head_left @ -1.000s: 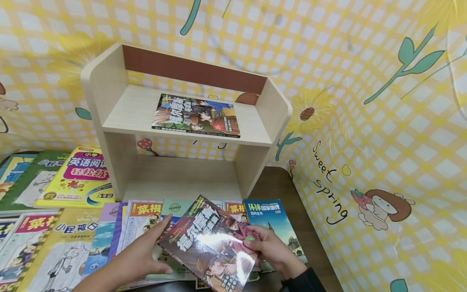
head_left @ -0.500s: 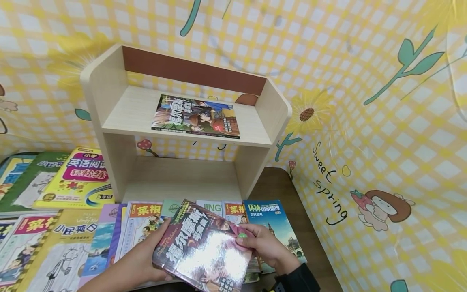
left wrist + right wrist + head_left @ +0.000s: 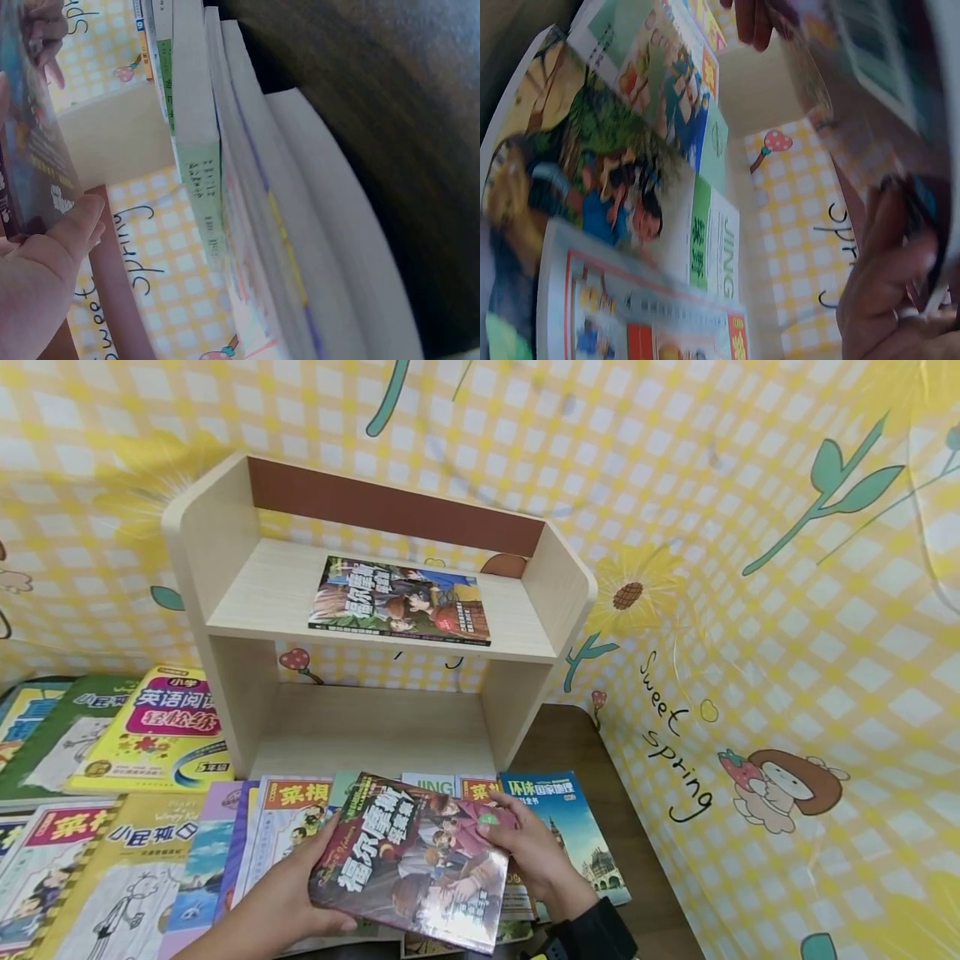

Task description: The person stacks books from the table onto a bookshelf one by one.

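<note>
Currently, glossy dark-brown paperback with white Chinese title (image 3: 416, 864) held tilted in front of pale two-tier wooden shelf (image 3: 378, 727). Left hand (image 3: 303, 877) grips book's left edge, fingers partly hidden behind it; right hand (image 3: 536, 852) pinches upper right edge, thumb on cover. Similar paperback with multicoloured cover (image 3: 401, 602) flat on shelf's upper board. Blue travel-picture book (image 3: 588, 839) before shelf's right side; yellow exercise book (image 3: 161, 727) beside shelf's left panel.
</note>
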### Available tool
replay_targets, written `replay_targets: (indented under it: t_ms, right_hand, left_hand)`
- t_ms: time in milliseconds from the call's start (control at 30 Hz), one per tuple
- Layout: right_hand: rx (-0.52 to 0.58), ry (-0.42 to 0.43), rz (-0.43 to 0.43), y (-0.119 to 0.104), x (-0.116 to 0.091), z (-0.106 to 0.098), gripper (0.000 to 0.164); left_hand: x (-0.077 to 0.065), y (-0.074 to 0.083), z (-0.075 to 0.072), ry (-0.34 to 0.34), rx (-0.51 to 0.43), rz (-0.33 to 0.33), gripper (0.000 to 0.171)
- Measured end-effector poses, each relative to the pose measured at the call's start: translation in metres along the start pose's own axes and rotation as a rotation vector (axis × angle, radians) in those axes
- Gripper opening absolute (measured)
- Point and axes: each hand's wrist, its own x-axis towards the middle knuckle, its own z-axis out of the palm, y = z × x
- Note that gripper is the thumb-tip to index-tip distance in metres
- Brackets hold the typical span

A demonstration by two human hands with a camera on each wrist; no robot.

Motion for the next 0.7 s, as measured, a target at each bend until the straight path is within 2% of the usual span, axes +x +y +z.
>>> replay_targets:
  t_ms: [200, 300, 500, 567, 700]
  right_hand:
    - [0.013, 0.112, -0.062, -0.001, 0.008, 0.017, 0.070]
    - [0.000, 0.140, -0.088, -0.002, 0.010, 0.025, 0.070]
    - [-0.053, 0.119, -0.094, -0.010, 0.008, 0.039, 0.076]
    - [-0.067, 0.091, -0.094, -0.012, 0.008, 0.043, 0.066]
    - [-0.138, 0.063, -0.100, -0.015, 0.006, 0.050, 0.064]
  left_hand:
    - [0.002, -0.001, 0.002, 0.041, -0.032, -0.069, 0.128]
    - [0.004, -0.002, 0.003, 0.052, -0.054, -0.106, 0.128]
    - [0.006, -0.004, 0.002, 0.074, -0.071, -0.163, 0.127]
    - [0.006, -0.005, 0.000, 0.088, -0.074, -0.187, 0.130]
    - [0.009, -0.006, -0.004, 0.119, -0.124, -0.221, 0.132]
